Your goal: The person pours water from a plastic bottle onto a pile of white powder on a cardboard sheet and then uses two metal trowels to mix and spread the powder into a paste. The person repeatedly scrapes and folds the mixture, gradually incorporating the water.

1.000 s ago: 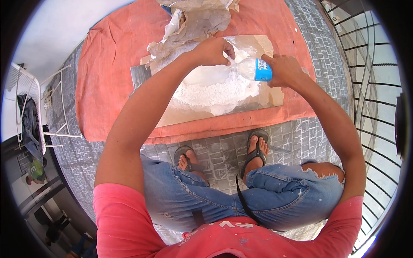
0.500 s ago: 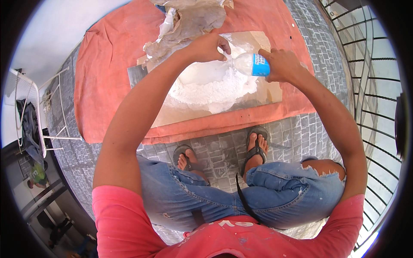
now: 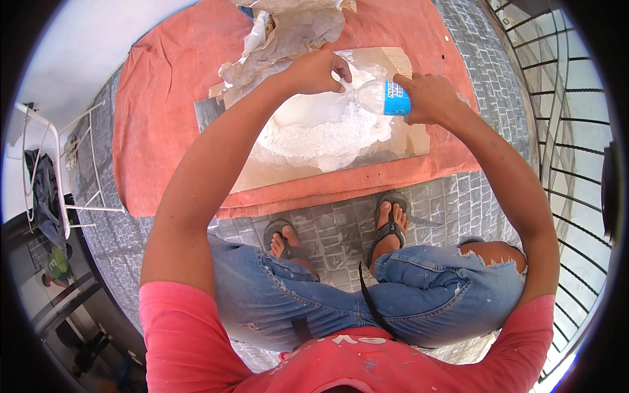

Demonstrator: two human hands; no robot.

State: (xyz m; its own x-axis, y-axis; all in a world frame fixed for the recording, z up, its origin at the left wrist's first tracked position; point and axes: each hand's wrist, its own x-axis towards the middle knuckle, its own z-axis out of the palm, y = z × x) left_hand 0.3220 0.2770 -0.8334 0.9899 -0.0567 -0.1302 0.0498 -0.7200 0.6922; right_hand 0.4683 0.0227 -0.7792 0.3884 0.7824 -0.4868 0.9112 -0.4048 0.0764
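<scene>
My right hand [image 3: 429,98] is wrapped round a clear plastic bottle [image 3: 372,98] with a blue label, tipped on its side with its neck pointing left. Close to the bottle's mouth, my left hand [image 3: 320,72] has thumb and finger pinched together at a small whitish bit too bright to make out. Below both hands lies a heap of white powder [image 3: 321,141], with a smooth pale patch in its middle. The heap rests on a flattened cardboard sheet [image 3: 282,177].
An orange cloth [image 3: 157,144] lies under the cardboard on grey paving [image 3: 341,242]. Crumpled brown paper [image 3: 295,33] sits beyond the powder. A metal-barred gate [image 3: 576,144] stands at right, a white metal frame [image 3: 65,196] at left. Another person [image 3: 59,265] appears far left.
Almost nothing differs. Both hands and the tipped bottle keep their places.
</scene>
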